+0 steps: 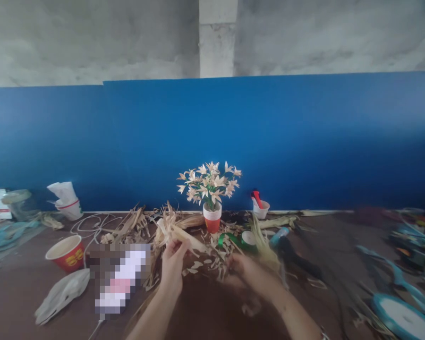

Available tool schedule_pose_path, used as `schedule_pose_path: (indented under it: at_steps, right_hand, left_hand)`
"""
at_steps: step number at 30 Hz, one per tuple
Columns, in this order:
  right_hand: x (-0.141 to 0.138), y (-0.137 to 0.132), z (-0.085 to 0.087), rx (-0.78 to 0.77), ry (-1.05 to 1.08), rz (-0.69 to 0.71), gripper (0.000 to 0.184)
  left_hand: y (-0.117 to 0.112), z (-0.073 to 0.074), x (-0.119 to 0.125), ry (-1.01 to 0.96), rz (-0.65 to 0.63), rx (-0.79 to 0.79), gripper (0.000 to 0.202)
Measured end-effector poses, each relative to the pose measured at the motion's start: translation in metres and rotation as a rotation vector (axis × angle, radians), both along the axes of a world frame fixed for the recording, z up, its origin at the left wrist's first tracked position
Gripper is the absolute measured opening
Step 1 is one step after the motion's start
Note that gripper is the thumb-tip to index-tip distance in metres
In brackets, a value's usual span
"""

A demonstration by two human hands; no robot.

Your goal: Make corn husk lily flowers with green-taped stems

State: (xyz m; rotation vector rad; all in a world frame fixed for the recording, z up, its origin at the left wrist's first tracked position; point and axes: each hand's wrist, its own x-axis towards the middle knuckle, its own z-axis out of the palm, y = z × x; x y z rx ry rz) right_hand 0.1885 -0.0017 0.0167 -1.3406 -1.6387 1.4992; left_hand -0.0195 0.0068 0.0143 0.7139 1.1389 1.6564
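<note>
My left hand (175, 259) pinches a pale strip of corn husk (188, 237) between thumb and fingers. To its right, my right hand (246, 271) is curled low over the table, somewhat smeared by motion; whatever its fingers close on is hidden. Small husk scraps (194, 268) lie between the two hands. Behind them stands a bunch of cream husk flowers (209, 182) with green stems, in a red and white paper cup (212, 220). A heap of dried husks (168, 222) spreads behind my left hand, and a greenish husk (264, 241) lies beyond my right hand.
On the left are a red paper bucket (66, 253), a crumpled plastic bag (62, 295) and a blurred-out white object (122, 281) with a cable. A green ribbon roll (248, 240) and a small white cup (260, 209) stand behind. A blue ribbon spool (403, 317) lies front right.
</note>
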Motion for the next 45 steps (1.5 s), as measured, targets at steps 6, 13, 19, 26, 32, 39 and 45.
schedule_pose_path:
  at_steps: [6, 13, 19, 26, 32, 39, 45]
  right_hand:
    - [0.007, 0.001, 0.024, 0.477, -0.520, -0.394, 0.012]
    - [0.016, 0.011, 0.006, 0.568, -0.959, -0.436, 0.019]
    - [0.022, 0.012, 0.003, 0.544, -1.052, -0.454, 0.024]
    - [0.028, 0.021, -0.004, 0.361, -0.977, -0.465, 0.047]
    - [0.032, 0.028, -0.011, 0.304, -0.810, -0.511, 0.051]
    - [0.029, 0.026, -0.003, 0.149, -0.395, -0.600, 0.048]
    - [0.028, 0.023, 0.003, 0.156, -0.254, -0.604, 0.043]
  left_hand:
    - [0.003, 0.006, -0.015, 0.530, 0.180, 0.187, 0.030]
    - [0.005, 0.010, -0.032, 1.050, 0.337, 0.128, 0.053]
    - [0.000, 0.009, -0.029, 1.516, 0.425, -0.064, 0.064]
    - [-0.011, 0.004, -0.003, 1.722, -0.052, 0.230, 0.022]
    - [-0.010, -0.011, 0.011, 1.725, -0.365, 0.231, 0.026]
    - [-0.005, -0.012, 0.013, 1.795, -0.355, 0.174, 0.026]
    - [-0.007, -0.012, 0.012, 1.742, -0.315, 0.186, 0.021]
